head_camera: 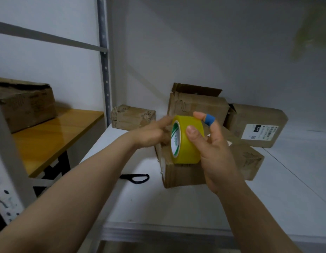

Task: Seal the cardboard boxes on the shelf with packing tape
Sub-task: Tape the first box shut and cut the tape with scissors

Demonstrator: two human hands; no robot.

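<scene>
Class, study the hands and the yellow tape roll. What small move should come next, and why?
Probably the left hand should peel the free end off the yellow tape roll: the right hand grips the roll above the nearest box, and no strip is pulled out yet.

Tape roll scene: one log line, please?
right hand: grips tape roll | left hand: touches roll | box: below roll | scissors: on shelf
</scene>
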